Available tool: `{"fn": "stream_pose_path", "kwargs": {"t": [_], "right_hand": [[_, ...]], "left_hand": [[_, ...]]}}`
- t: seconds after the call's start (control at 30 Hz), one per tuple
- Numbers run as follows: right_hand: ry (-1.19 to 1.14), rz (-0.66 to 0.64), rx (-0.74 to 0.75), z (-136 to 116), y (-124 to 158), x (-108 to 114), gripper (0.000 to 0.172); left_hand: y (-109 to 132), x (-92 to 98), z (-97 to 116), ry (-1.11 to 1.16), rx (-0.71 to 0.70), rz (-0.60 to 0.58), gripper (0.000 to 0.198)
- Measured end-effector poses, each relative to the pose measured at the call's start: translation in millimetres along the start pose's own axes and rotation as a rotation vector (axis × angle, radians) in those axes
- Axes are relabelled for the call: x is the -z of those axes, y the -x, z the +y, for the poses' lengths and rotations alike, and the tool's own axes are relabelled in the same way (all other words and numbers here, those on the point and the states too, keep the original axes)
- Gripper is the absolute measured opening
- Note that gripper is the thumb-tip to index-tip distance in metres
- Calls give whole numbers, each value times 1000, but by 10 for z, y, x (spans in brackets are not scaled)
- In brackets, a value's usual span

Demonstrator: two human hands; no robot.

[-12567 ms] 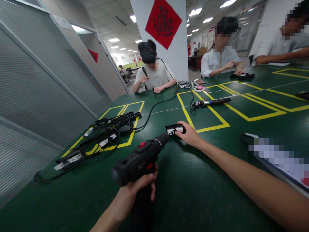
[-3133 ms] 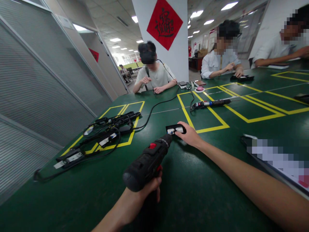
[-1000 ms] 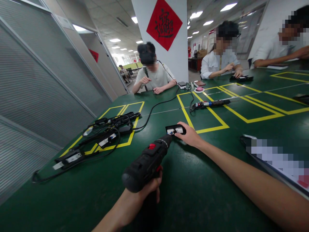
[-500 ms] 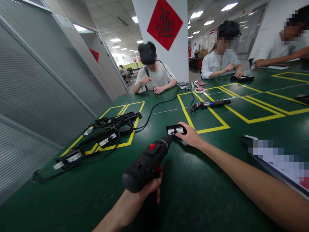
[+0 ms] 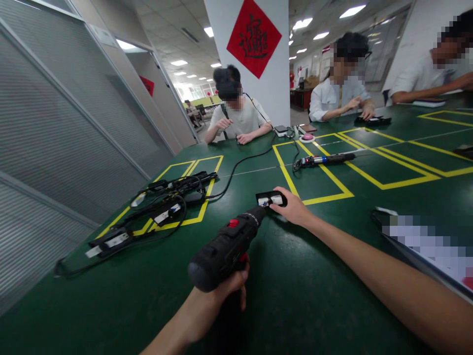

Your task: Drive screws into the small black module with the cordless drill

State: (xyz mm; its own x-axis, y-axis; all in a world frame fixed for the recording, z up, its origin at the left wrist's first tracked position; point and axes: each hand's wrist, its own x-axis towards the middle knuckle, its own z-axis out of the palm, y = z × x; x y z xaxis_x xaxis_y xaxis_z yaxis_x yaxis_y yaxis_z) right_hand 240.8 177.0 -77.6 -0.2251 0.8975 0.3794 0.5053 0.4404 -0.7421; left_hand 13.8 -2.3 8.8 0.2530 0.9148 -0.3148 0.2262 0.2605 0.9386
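Note:
My left hand point(image 5: 232, 286) is wrapped round the grip of a black cordless drill point(image 5: 226, 246) with red buttons. The drill points away from me, and its chuck end meets a small black casing point(image 5: 261, 196) with white labels or parts inside. Whether the bit touches the casing I cannot tell, as the chuck hides its tip. My right hand point(image 5: 290, 206) pinches the casing at its right end, thumb in front and fingers behind, just over the green table point(image 5: 295, 276).
Black cables and casings point(image 5: 168, 202) lie in a heap at left, partly inside yellow tape outlines. A pen-like tool with a cord point(image 5: 325, 159) lies at the far middle. A tray-like object point(image 5: 421, 251) is at right. Several people sit across the table.
The whole view has shifted slightly to the right. Both hands, the drill and the casing keep nearly the same positions relative to one another.

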Motion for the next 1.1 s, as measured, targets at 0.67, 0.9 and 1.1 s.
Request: {"fn": "stream_pose_path", "kwargs": {"t": [0.67,0.9,1.1], "right_hand": [[-4,9,16,-3,5,3,42],[7,12,4,9,-1,-9,43],[5,8,1,10,2,-7,45]], "left_hand": [[-3,38,-51,14,-2,0,23],[10,35,-43,7,17,13,23],[1,38,-20,1,17,-9,26]]}}
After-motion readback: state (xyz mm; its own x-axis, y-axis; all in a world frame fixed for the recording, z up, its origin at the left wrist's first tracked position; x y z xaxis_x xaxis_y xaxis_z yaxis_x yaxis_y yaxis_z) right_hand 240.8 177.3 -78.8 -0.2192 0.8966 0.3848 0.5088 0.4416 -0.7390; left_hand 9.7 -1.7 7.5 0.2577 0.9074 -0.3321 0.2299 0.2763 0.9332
